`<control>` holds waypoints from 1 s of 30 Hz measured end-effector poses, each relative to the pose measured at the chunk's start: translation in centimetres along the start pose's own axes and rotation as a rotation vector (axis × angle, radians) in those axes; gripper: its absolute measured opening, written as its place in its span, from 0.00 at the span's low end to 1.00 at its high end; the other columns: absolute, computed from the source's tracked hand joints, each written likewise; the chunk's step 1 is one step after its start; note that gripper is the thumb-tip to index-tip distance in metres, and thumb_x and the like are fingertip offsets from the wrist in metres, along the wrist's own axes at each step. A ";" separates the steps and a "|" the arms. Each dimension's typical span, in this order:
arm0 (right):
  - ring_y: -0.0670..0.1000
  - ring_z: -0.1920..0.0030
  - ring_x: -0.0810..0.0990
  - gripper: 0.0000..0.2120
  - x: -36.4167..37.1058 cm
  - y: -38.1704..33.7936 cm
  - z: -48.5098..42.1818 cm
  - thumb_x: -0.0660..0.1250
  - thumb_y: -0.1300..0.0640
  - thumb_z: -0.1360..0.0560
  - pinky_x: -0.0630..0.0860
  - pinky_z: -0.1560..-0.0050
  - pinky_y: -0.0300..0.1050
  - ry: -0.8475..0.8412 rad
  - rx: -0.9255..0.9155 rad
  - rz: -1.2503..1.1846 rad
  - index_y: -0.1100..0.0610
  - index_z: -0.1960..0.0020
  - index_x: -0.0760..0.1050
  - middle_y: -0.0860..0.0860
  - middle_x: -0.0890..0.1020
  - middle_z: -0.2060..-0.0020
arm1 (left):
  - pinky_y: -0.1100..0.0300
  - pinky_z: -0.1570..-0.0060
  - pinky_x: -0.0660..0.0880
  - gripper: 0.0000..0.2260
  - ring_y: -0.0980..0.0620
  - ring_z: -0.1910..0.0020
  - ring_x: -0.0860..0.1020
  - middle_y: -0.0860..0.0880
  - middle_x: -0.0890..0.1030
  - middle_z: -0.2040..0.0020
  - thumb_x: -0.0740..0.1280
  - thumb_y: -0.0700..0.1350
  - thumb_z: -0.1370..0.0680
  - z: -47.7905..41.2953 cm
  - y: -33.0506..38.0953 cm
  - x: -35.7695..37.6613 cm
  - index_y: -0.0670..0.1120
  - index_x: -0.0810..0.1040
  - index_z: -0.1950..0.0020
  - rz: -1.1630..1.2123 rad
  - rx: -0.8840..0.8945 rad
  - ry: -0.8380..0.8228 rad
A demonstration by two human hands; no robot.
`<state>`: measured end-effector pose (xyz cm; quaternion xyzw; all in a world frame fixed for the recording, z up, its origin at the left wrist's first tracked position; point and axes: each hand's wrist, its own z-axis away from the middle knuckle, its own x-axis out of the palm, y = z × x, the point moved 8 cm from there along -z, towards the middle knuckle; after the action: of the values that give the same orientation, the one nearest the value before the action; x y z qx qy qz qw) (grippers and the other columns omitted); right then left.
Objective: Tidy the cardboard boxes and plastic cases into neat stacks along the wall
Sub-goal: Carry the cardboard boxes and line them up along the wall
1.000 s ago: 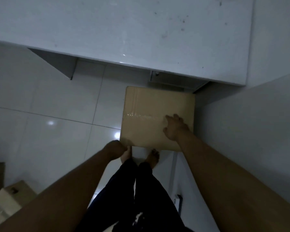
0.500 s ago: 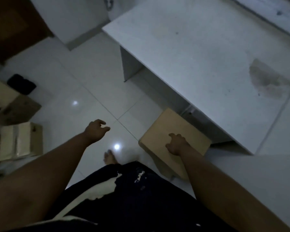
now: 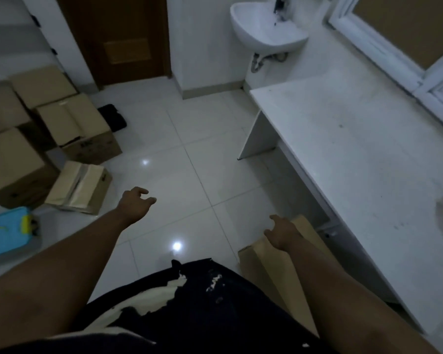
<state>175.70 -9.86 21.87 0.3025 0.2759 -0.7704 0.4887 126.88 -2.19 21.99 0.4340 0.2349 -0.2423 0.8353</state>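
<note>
A brown cardboard box [image 3: 264,267] stands on the floor by the white table, at my right side. My right hand [image 3: 281,232] hovers just over its near top edge, fingers loosely apart, holding nothing. My left hand [image 3: 136,203] is out over the bare tiles, fingers curled apart and empty. At the left stands a cluster of cardboard boxes [image 3: 72,123], and a small one with loose flaps [image 3: 79,187] lies nearest me. A blue plastic case [image 3: 7,232] with a yellow latch lies at the far left edge.
A white table [image 3: 356,154] runs along the right, under a window. A wall basin [image 3: 266,26] hangs beyond it, beside a brown door [image 3: 123,37]. A black item [image 3: 113,117] lies on the floor near the door. Glossy white tiles [image 3: 189,162] lie between the boxes and the table.
My view has swung up and left from the box by the table to the room. My left hand came off the box, and my right hand lifted from its top.
</note>
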 end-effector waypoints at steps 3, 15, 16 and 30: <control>0.65 0.28 0.70 0.34 1.1 -5.1 -0.3 0.64 0.44 0.19 0.70 0.28 0.56 -0.009 -0.003 0.034 0.53 0.18 0.57 0.63 0.66 0.25 | 0.49 0.40 0.74 0.24 0.41 0.38 0.76 0.40 0.72 0.30 0.73 0.55 0.23 0.1 -4.9 -4.6 0.45 0.75 0.31 -0.002 -0.026 0.027; 0.63 0.30 0.72 0.32 5.4 -36.6 0.3 0.65 0.45 0.18 0.73 0.31 0.56 0.018 -0.353 0.101 0.53 0.19 0.60 0.62 0.69 0.27 | 0.52 0.41 0.74 0.20 0.42 0.36 0.77 0.40 0.78 0.34 0.74 0.49 0.22 0.8 -22.7 -24.1 0.42 0.78 0.34 0.100 -0.139 0.226; 0.63 0.30 0.73 0.32 5.7 -38.7 0.4 0.65 0.45 0.18 0.73 0.31 0.56 0.016 -0.379 0.104 0.53 0.19 0.60 0.62 0.70 0.28 | 0.52 0.40 0.74 0.19 0.42 0.36 0.77 0.40 0.78 0.34 0.74 0.49 0.22 0.9 -23.7 -25.1 0.42 0.79 0.34 0.107 -0.146 0.239; 0.61 0.32 0.76 0.30 6.2 -55.2 -4.8 0.66 0.42 0.20 0.73 0.33 0.53 -0.039 -0.436 0.034 0.50 0.21 0.63 0.61 0.74 0.31 | 0.52 0.41 0.74 0.19 0.45 0.39 0.77 0.44 0.79 0.36 0.72 0.52 0.21 -4.5 -29.1 -32.2 0.45 0.79 0.33 0.198 -0.222 0.312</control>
<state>123.72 10.34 21.25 0.1794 0.4213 -0.6898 0.5609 83.47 -6.69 21.32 0.3926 0.3428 -0.0615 0.8512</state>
